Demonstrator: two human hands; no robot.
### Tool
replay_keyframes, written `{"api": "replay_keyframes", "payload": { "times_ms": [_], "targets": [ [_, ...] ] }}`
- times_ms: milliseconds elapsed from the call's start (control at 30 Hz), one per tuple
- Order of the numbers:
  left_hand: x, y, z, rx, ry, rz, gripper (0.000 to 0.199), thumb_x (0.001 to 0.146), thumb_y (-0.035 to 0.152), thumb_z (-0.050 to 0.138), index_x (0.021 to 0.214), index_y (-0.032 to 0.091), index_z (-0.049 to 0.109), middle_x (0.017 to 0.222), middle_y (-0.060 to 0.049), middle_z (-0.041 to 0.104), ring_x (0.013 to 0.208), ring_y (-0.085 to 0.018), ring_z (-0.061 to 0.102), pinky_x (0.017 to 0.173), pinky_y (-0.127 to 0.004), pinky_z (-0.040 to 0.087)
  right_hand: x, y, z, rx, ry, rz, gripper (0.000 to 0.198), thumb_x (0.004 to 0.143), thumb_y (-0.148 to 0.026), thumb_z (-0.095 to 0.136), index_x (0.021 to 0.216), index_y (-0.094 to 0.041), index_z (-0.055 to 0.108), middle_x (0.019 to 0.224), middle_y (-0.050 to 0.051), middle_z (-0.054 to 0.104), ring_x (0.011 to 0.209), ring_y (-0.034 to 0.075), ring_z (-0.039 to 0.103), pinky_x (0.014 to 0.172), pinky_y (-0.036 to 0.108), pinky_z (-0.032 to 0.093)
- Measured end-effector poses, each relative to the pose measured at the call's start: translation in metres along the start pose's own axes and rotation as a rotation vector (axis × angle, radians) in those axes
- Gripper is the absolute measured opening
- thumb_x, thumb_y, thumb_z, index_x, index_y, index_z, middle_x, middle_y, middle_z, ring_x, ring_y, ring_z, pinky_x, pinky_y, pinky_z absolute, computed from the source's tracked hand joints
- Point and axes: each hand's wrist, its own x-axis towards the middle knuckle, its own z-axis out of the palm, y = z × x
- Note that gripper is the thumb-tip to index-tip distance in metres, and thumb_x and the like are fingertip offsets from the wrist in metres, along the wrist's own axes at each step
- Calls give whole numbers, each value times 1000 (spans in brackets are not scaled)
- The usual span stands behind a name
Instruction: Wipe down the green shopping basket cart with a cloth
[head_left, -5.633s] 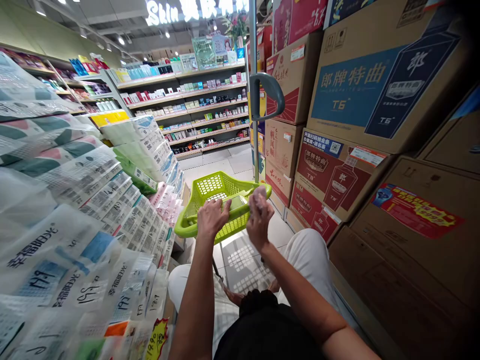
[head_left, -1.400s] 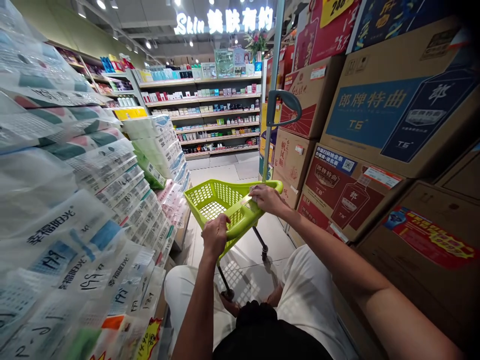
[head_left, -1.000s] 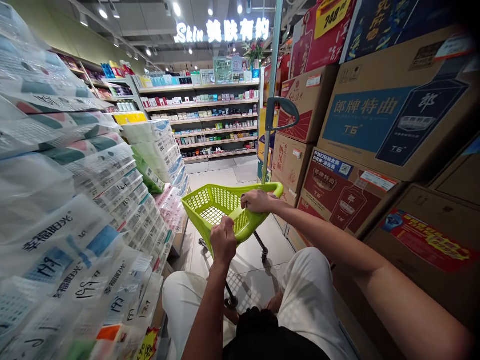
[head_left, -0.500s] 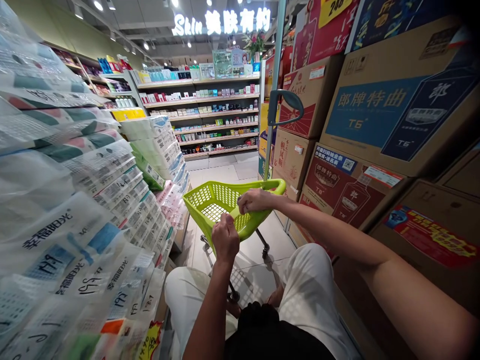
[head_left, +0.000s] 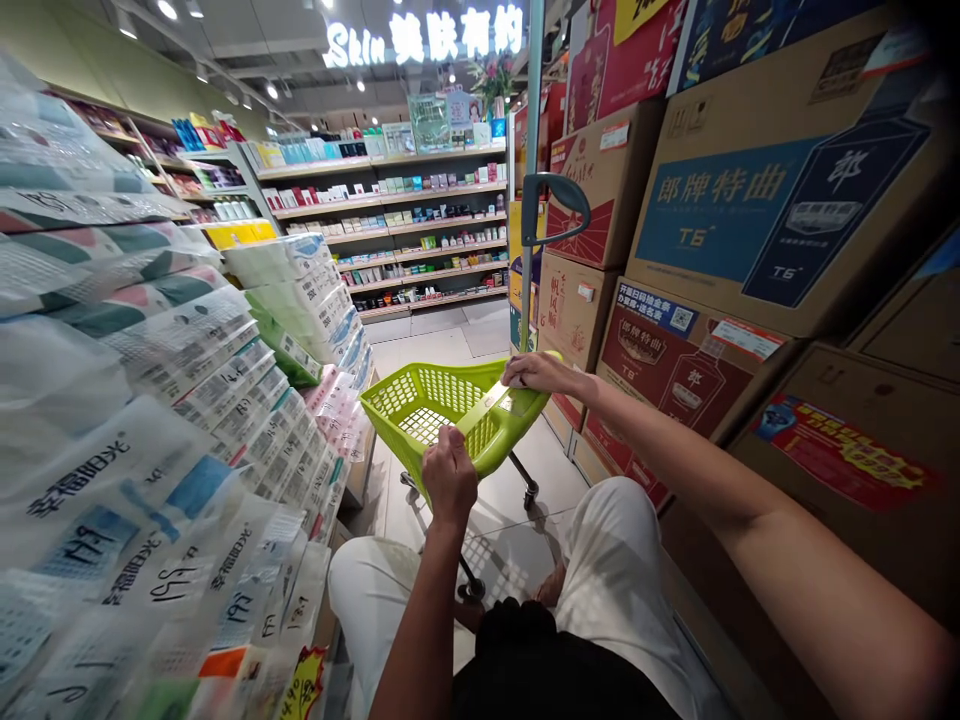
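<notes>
A lime-green plastic shopping cart [head_left: 499, 455] on a wheeled metal frame stands in front of my knees. Through its lattice walls I see no goods in the basket. A pale green handlebar [head_left: 486, 403] runs slantwise across it. Closed around the near end of this bar is my left hand [head_left: 450, 475], thumb up. My right hand [head_left: 536, 372] curls over the bar's far end, its fingers bent and partly hidden from me. Between the two hands the middle of the bar is uncovered.
Wrapped paper packs [head_left: 247, 390] are piled high close on the left. Stacked liquor cartons [head_left: 697, 220] line the right side, beside an upright pole with a grey handle [head_left: 555, 210]. Ahead, past the tiled floor [head_left: 435, 335], stand shelves of small boxes and bottles [head_left: 405, 215].
My right hand has slid outward along the handlebar, away from my left hand, uncovering more of the bar. My left hand keeps its hold. The view has turned slightly right.
</notes>
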Motion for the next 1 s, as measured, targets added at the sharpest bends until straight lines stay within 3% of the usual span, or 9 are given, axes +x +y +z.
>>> {"api": "replay_keyframes", "payload": {
  "times_ms": [167, 300, 367, 500, 600, 700, 800, 833, 1000],
  "targets": [
    [2, 3, 7, 13, 58, 20, 45, 104, 37, 20, 78, 23, 54, 64, -3, 61, 69, -21, 59, 70, -31, 37, -20, 34, 3, 14, 220, 190, 25, 87, -13, 55, 94, -18, 78, 110, 6, 73, 95, 19, 65, 90, 31, 52],
    [4, 3, 11, 8, 77, 31, 47, 104, 37, 20, 76, 23, 55, 60, -3, 60, 65, -20, 57, 69, -31, 36, -55, 4, 49, 2, 684, 281, 35, 91, -12, 44, 97, -22, 77, 114, 7, 71, 105, 21, 64, 96, 37, 51],
    [5, 3, 12, 9, 74, 53, 47, 104, 36, 21, 75, 23, 56, 60, -2, 59, 65, -19, 57, 70, -31, 37, -68, -19, 73, -27, 830, 278, 34, 90, -12, 46, 97, -24, 77, 114, 7, 71, 111, 23, 62, 99, 40, 51],
    [3, 7, 12, 7, 49, 86, 44, 104, 35, 22, 81, 22, 57, 61, -1, 60, 66, -19, 58, 73, -31, 40, -72, -39, 82, -66, 682, 64, 37, 89, -9, 49, 97, -30, 79, 111, 2, 73, 112, 23, 63, 107, 42, 46],
    [4, 4, 12, -30, -20, 139, 45, 104, 35, 19, 89, 23, 59, 67, -1, 63, 70, -19, 60, 79, -33, 43, -64, -28, 63, -69, 656, 108, 39, 86, -7, 49, 99, -29, 79, 112, 3, 73, 108, 23, 64, 104, 42, 48],
    [16, -14, 12, -94, -134, 257, 47, 104, 37, 19, 93, 23, 63, 78, -2, 70, 79, -19, 63, 88, -36, 44, -64, -23, 57, -76, 702, 158, 40, 85, -6, 48, 98, -27, 79, 111, 5, 72, 109, 23, 64, 101, 41, 51],
    [38, -43, 17, -67, -64, 264, 52, 102, 38, 22, 81, 23, 67, 93, -5, 74, 100, -23, 63, 97, -40, 42, -76, -39, 68, -115, 687, 10, 36, 89, -9, 51, 98, -29, 79, 110, 3, 73, 110, 23, 63, 103, 43, 49],
    [45, -52, 20, -77, -51, 238, 56, 102, 38, 19, 75, 23, 66, 91, -6, 74, 97, -23, 63, 96, -40, 43, -80, -46, 72, -133, 659, -53, 36, 90, -9, 51, 100, -30, 78, 111, 3, 73, 111, 22, 63, 106, 44, 46],
    [59, -72, 29, -121, -115, 201, 64, 101, 46, 15, 65, 23, 62, 77, -6, 72, 80, -21, 64, 83, -37, 47, -74, -71, 52, -263, 293, -208, 52, 90, -8, 48, 135, -30, 62, 117, 4, 73, 109, 20, 65, 112, 45, 37]
  ]
}}
